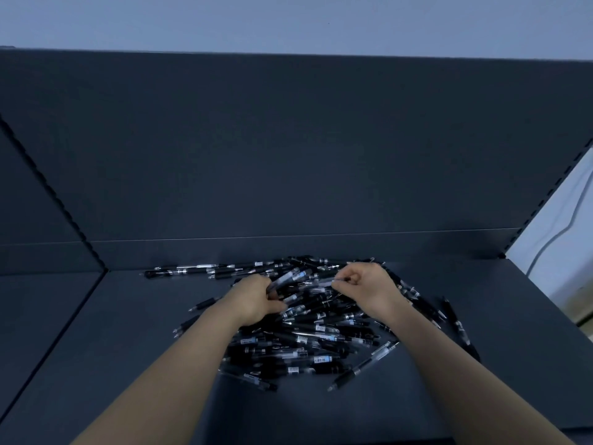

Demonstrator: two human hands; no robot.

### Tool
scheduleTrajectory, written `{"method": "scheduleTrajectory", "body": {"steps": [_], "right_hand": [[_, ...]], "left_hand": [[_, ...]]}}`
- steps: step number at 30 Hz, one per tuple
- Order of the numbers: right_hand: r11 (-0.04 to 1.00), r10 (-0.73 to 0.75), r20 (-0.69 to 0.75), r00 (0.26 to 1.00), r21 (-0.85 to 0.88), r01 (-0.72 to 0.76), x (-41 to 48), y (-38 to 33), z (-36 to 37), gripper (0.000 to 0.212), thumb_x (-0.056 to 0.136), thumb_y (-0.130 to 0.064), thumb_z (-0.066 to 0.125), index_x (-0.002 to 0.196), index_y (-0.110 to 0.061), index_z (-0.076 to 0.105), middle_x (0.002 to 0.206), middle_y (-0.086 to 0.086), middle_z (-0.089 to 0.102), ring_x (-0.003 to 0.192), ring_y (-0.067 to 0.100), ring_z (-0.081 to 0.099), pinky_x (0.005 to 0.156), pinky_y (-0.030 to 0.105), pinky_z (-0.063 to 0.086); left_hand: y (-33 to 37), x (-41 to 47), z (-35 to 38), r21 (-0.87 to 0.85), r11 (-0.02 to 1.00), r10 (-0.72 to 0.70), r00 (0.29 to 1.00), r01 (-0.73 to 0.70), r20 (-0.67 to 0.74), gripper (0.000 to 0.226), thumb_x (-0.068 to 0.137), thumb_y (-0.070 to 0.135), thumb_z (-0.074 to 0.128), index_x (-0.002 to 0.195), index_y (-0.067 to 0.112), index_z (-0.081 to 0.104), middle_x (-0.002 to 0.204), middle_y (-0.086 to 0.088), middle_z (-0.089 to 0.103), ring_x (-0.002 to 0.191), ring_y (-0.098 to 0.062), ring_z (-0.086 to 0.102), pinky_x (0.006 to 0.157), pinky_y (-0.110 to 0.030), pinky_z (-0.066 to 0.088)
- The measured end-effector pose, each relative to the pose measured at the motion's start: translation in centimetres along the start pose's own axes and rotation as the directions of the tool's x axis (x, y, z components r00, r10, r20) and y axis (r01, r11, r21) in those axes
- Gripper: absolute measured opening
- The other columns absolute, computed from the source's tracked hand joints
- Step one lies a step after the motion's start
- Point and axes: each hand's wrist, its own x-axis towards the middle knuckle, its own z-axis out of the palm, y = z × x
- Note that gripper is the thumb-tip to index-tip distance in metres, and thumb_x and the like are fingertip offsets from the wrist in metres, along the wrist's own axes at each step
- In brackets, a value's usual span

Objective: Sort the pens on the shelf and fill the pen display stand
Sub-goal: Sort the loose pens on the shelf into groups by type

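Observation:
A heap of several black and clear pens [308, 335] lies on the dark shelf [128, 348], spread from the back wall toward the front. My left hand [253, 300] is over the heap's left part and grips a clear pen [290, 279] that slants up to the right. My right hand [365, 287] is over the heap's back right part and pinches a thin clear pen [321, 282] between thumb and fingers. The two held pens nearly meet between my hands. No display stand is in view.
The shelf's dark back panel [288, 155] rises right behind the heap. A slotted upright [542, 203] marks the right end, with a pale wall and a cable [564, 229] beyond. Another shelf section [38, 316] adjoins on the left. Stray pens [179, 271] lie along the back left.

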Motion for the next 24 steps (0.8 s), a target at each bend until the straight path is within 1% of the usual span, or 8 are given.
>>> {"method": "scheduleTrajectory", "body": {"steps": [2,4,7,11,13,15,19,24], "right_hand": [[0.979,0.068,-0.05,0.996,0.195,-0.057,0.0,0.0,-0.2,0.008,0.087,-0.024,0.069,0.089,-0.016,0.07,0.075,-0.001,0.067,0.069,0.015,0.06,0.061,0.028,0.053],[0.906,0.123,-0.086,0.989,0.417,-0.077,0.0,-0.1,-0.7,0.011,0.091,-0.022,0.064,0.096,-0.013,0.068,0.091,0.007,0.073,0.082,0.027,0.069,0.083,0.044,0.057],[0.752,0.15,-0.168,0.974,0.659,-0.002,0.3,-0.9,-1.5,0.012,0.1,-0.013,0.049,0.102,-0.002,0.054,0.105,0.013,0.071,0.092,0.02,0.071,0.09,0.037,0.055],[0.753,0.105,-0.295,0.95,0.648,0.118,1.1,-2.1,-2.0,0.013,0.105,-0.02,0.033,0.11,-0.016,0.045,0.081,0.006,0.058,0.073,0.021,0.07,0.07,0.033,0.057],[0.854,0.018,-0.252,0.967,0.507,0.116,1.3,-2.2,-1.5,0.018,0.104,-0.026,0.037,0.115,-0.019,0.05,0.073,0.001,0.05,0.06,0.014,0.055,0.057,0.027,0.051],[0.987,-0.108,-0.114,0.988,0.108,0.121,1.3,-2.3,-0.7,0.017,0.101,-0.032,0.044,0.099,-0.021,0.057,0.073,-0.002,0.057,0.059,0.011,0.047,0.056,0.026,0.044],[0.919,-0.126,0.215,0.968,-0.342,0.196,1.5,-2.0,1.8,0.036,0.096,-0.023,0.057,0.063,-0.016,0.045,0.061,-0.001,0.047,0.051,0.012,0.037,0.054,0.026,0.035],[0.795,-0.057,0.251,0.966,-0.575,0.196,2.7,-2.0,4.2,0.034,0.09,-0.017,0.063,0.06,-0.011,0.047,0.067,0.007,0.052,0.055,0.017,0.043,0.055,0.027,0.042]], "left_hand": [[-0.3,-0.1,0.0,-0.006,1.0,-0.015,1.0,0.015,-0.021,0.022,0.086,0.035,0.068,0.079,0.019,0.055,0.078,0.001,0.057,0.069,-0.013,0.051,0.061,-0.026,0.04],[-0.4,-0.4,-0.2,-0.029,0.999,-0.029,0.998,0.028,-0.051,0.023,0.087,0.036,0.066,0.077,0.018,0.055,0.075,0.001,0.055,0.066,-0.013,0.05,0.06,-0.025,0.039],[-0.5,-0.9,-0.7,-0.081,0.996,-0.051,0.997,0.046,-0.06,0.03,0.09,0.041,0.061,0.077,0.015,0.053,0.07,-0.001,0.049,0.062,-0.015,0.045,0.059,-0.028,0.036],[-0.7,-1.6,-1.0,-0.134,0.991,-0.041,0.996,0.03,-0.085,0.036,0.097,0.043,0.047,0.089,0.01,0.058,0.07,0.0,0.047,0.062,-0.015,0.043,0.059,-0.028,0.035],[-0.8,-1.9,-0.9,-0.125,0.992,-0.026,0.994,0.012,-0.11,0.032,0.099,0.043,0.04,0.087,0.017,0.054,0.072,0.002,0.05,0.063,-0.013,0.045,0.059,-0.028,0.036],[-0.9,-2.1,-0.7,-0.128,0.992,-0.03,0.991,0.014,-0.127,0.03,0.1,0.041,0.037,0.087,0.019,0.052,0.073,0.002,0.052,0.062,-0.013,0.046,0.059,-0.027,0.036],[-1.4,-2.8,-0.6,-0.198,0.979,-0.071,0.989,0.044,-0.133,0.024,0.101,0.035,0.037,0.095,0.018,0.052,0.074,0.002,0.064,0.066,-0.013,0.058,0.067,-0.03,0.05],[-2.1,-3.9,-1.1,-0.36,0.93,-0.148,0.971,0.073,-0.186,0.017,0.1,0.026,0.045,0.088,0.018,0.054,0.07,0.001,0.061,0.054,-0.01,0.056,0.052,-0.022,0.046]]}}
